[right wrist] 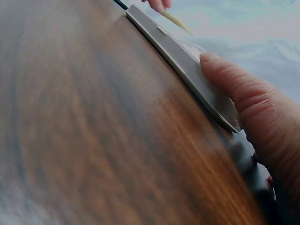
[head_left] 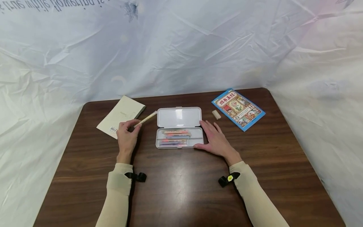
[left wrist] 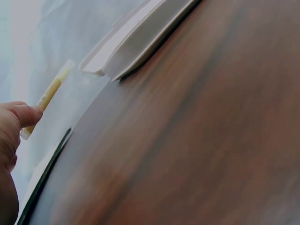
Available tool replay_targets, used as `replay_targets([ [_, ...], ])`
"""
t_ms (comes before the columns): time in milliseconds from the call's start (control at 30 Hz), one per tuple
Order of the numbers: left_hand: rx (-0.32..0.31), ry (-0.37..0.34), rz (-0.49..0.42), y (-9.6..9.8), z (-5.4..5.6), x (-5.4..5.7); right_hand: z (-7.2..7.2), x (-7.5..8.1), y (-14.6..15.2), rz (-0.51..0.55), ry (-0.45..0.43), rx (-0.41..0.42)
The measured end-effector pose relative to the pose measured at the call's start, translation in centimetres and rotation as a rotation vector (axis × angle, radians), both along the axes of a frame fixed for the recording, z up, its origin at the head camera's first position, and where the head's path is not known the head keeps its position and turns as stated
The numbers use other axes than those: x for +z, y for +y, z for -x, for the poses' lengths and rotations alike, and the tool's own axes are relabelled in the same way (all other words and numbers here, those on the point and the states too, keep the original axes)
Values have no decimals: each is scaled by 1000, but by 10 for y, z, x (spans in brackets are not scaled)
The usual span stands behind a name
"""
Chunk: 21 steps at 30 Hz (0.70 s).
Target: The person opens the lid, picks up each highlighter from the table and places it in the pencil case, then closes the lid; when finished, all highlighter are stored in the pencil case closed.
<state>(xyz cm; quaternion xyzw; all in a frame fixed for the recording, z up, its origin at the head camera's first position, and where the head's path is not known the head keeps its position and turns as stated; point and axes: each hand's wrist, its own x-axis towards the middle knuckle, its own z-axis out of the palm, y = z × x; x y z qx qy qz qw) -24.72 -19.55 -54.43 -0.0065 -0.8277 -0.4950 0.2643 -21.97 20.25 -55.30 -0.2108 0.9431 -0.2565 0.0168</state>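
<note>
My left hand pinches a slim yellow pen with printed marks and clear ends near one end, raised left of the pencil case. Its free end points toward the lid. The white pencil case lies open, its lid folded back. Several colourful pens lie in its two long compartments. At the case's right end rests my right hand, fingers fairly straight, index fingertip by the lid's corner and thumb along the front rim. In the right wrist view the thumb overlaps the case wall.
A cream notebook lies at the back left, partly behind my left hand. Right of the lid are a small pale eraser and a blue-bordered picture book. A white fabric sheet hangs behind the dark wooden table.
</note>
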Motion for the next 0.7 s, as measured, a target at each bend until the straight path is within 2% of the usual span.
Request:
replay_targets([
  [100,-27,7,8,9,0,2,0,0,1,-6,-5,-1],
  [233,-113,-12,61,22,-1,5,1,-2,1,-5,-10,-1],
  [500,-308,-125,180,54,-4,10,2,0,1,-7,-3,-3],
  [700,-392,-171,205,70,-8,8,1,-1,1,-14,-13,0],
])
